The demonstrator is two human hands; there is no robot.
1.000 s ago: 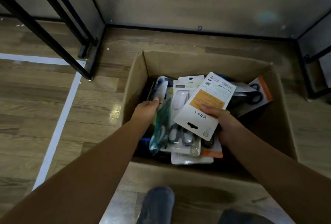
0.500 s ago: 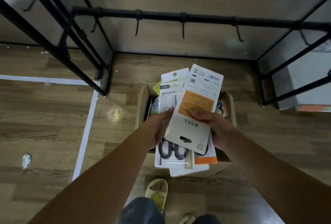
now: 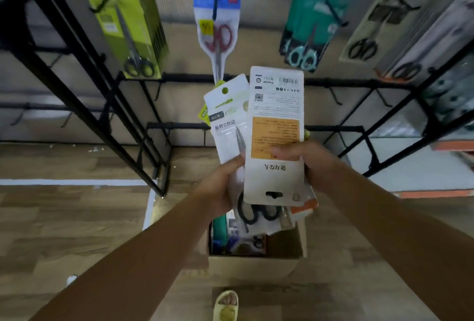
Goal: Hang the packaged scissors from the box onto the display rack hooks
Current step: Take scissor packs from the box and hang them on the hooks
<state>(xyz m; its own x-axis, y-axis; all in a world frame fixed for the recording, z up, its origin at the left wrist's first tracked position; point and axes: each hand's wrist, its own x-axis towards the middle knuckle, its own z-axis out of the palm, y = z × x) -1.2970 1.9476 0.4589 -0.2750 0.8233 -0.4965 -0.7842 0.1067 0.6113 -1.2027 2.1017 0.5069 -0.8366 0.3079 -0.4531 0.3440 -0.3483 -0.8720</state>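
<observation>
Both forearms extended forward, raised in front of the display rack point(image 3: 359, 82). Left hand point(image 3: 220, 187) curled round the left edge of a fanned stack of packaged scissors point(image 3: 230, 135), thumb on the front. Right hand point(image 3: 315, 164) grips the right side, thumb pressed across the orange panel of the front pack point(image 3: 275, 125), which faces back-out and upside down, hang slot lowest. Stack held above the open box point(image 3: 256, 261) on the floor; more packs inside. Upper hooks carry hung scissors packs point(image 3: 218, 28).
</observation>
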